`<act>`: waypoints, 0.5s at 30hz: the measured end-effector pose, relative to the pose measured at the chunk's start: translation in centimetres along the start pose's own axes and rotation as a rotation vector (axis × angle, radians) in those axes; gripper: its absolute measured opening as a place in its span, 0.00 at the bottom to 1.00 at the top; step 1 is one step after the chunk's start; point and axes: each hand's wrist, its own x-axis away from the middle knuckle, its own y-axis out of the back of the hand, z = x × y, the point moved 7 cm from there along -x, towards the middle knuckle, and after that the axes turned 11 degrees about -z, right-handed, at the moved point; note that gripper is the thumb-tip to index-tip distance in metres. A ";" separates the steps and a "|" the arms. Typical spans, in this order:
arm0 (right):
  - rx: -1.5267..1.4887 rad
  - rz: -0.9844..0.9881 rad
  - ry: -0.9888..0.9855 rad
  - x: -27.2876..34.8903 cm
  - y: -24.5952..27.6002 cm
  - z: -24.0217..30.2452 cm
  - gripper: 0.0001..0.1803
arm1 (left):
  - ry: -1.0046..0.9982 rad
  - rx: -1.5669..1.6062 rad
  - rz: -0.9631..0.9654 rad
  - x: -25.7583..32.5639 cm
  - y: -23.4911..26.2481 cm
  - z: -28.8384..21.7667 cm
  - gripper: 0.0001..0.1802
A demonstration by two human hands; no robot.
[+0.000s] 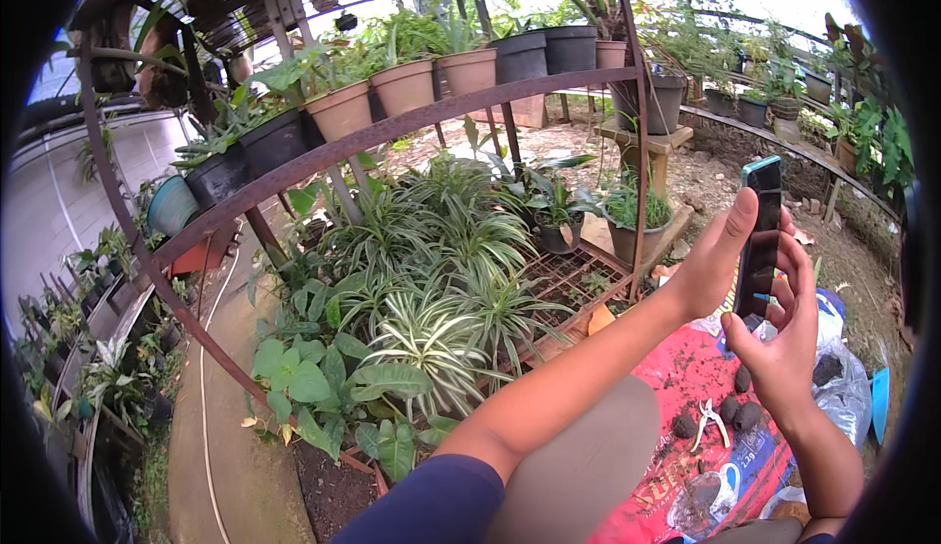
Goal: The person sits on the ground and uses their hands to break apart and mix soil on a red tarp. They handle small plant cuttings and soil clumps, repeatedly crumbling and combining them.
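Both hands [760, 299], gripping upright phone [760, 240]

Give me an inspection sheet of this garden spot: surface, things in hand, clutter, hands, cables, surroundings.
Surface: red plastic sack spread on the ground, soil on it.
Job's things: smartphone, upright, held by both hands.
Clutter: pruning shears and dark soil clumps on the sack; clear plastic bag beside it.
Hands: left hand grips the phone's left edge; right hand supports it from below.
Cables: white hose along the concrete path.
Surroundings: curved rusty metal frame carrying potted plants; striped-leaf plants below.
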 end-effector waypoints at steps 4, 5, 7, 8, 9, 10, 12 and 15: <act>-0.127 -0.032 0.047 0.5 -0.8 3.2 0.58 | -0.056 0.009 -0.128 0.8 -0.7 -3.7 0.47; -0.156 -0.043 0.064 0.7 -1.3 4.2 0.58 | -0.079 0.019 -0.197 1.5 -0.7 -5.5 0.47; -0.144 0.018 0.091 1.3 -2.3 5.3 0.60 | -0.017 0.148 -0.358 3.5 0.1 -8.0 0.47; -0.123 0.064 0.113 1.7 -2.8 5.9 0.61 | -0.096 0.121 -0.396 4.6 1.4 -9.6 0.48; -0.093 0.101 0.142 2.1 -3.0 6.4 0.61 | -0.129 0.151 -0.458 6.1 2.2 -11.3 0.49; -0.067 0.144 0.149 2.5 -3.1 6.3 0.61 | -0.113 0.163 -0.510 7.9 2.6 -13.2 0.49; 0.068 0.270 0.150 3.3 -3.4 6.3 0.56 | -0.193 0.109 -0.468 11.0 3.7 -18.3 0.49; 0.171 0.398 0.041 3.8 -3.7 5.4 0.49 | -0.494 -0.586 -0.479 15.5 3.4 -28.9 0.49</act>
